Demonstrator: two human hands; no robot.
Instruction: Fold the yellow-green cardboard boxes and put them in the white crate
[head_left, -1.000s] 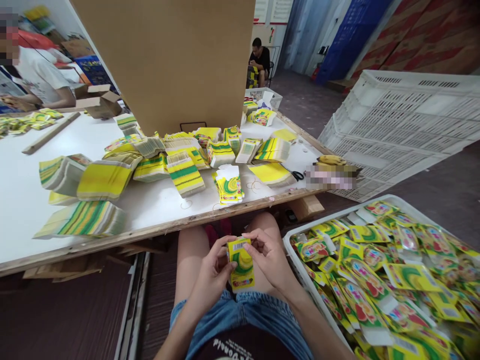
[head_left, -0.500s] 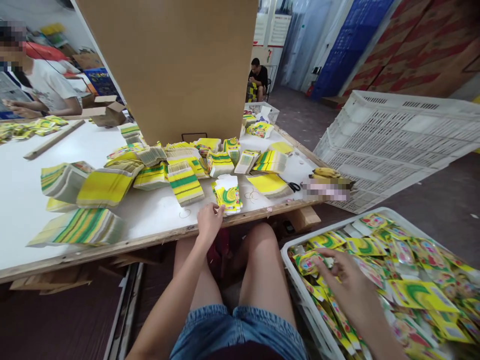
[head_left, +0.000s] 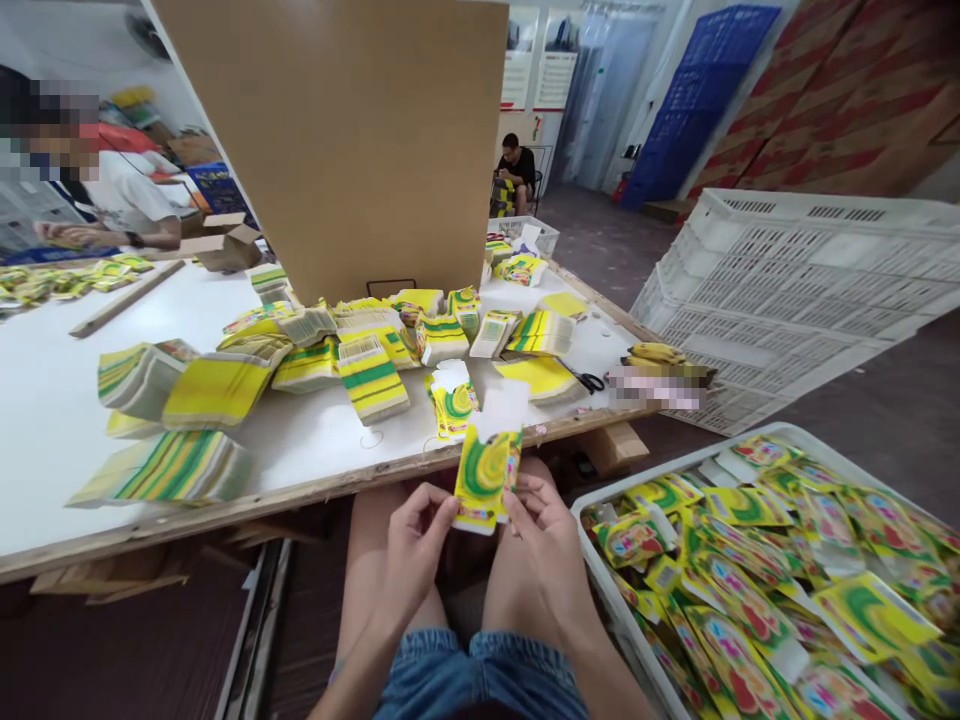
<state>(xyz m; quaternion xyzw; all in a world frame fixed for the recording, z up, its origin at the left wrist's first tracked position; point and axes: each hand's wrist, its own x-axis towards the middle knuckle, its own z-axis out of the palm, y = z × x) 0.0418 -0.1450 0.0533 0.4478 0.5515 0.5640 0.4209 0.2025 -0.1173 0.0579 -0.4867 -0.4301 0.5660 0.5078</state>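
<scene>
Yellow-and-green printed carton (head_left: 481, 474) sits upright before the wooden-edged table (head_left: 300, 445), pinched low at either side by the left hand (head_left: 414, 535) and right hand (head_left: 551, 545), slightly apart. With white flaps (head_left: 504, 405) open and a side panel showing, it looks partly unfolded; such thin card seems to call for light, even pressure. Loose cartons fill the plastic crate (head_left: 784, 431) on the right.

Basket (head_left: 591, 545) cut off at lower right; table (head_left: 45, 400), left
</scene>
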